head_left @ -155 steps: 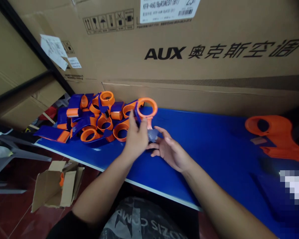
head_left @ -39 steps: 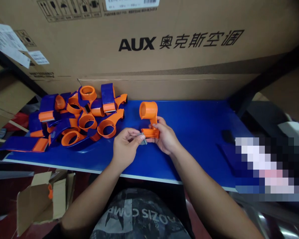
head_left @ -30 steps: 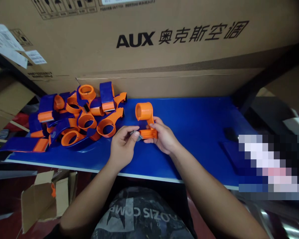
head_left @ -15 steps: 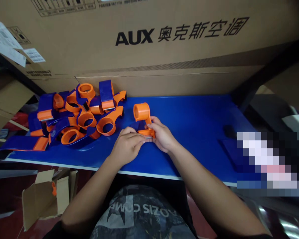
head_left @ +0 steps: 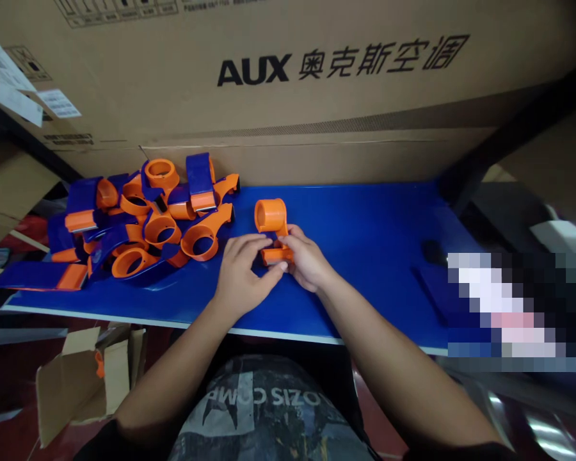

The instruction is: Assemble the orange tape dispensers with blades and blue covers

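Note:
An orange tape dispenser (head_left: pixel 270 215) stands over the blue tabletop, its round hub upward and its flat front bar toward me. My right hand (head_left: pixel 308 259) is closed around its right side, by the arm between hub and bar. My left hand (head_left: pixel 244 272) grips the bar from the left: its thumb lies at the near edge and its fingers reach behind, their tips partly hidden. To the left lies a heap of orange and blue tape dispensers (head_left: pixel 162 230), several of them overlapping.
A large cardboard box (head_left: pixel 355 109) forms a wall behind the blue tabletop (head_left: pixel 365 237). At the right edge lies a dark blue flat piece (head_left: pixel 429 291), near a blurred-out patch. Below, at left, an open carton (head_left: pixel 72 384) stands on the floor with something orange inside.
My left hand has gone from a tight pinch at the bar's near edge to a wider hold, fingers moved up behind it. The view has shifted slightly; my right hand keeps its hold.

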`<action>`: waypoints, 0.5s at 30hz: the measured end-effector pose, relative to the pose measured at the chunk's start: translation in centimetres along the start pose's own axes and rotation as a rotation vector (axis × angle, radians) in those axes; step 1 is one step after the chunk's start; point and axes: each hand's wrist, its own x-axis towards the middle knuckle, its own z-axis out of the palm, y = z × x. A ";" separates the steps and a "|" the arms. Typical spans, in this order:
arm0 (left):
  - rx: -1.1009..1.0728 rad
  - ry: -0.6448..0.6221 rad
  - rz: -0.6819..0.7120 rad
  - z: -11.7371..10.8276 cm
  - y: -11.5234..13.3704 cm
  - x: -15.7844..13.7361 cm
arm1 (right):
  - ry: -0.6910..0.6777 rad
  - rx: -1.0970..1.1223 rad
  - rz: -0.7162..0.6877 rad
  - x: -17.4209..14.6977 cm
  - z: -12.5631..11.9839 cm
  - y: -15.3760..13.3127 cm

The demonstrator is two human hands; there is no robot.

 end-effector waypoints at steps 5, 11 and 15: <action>-0.046 0.010 -0.127 1.1 -0.1 -1.8 | -0.006 0.025 0.023 -0.1 -0.2 0.0; -0.119 -0.073 -0.051 1.7 -0.6 -2.5 | -0.066 -0.076 0.046 -0.5 0.5 0.4; -0.167 -0.018 -0.080 1.4 -0.8 -2.4 | -0.038 -0.521 -0.007 -1.4 -2.0 -2.6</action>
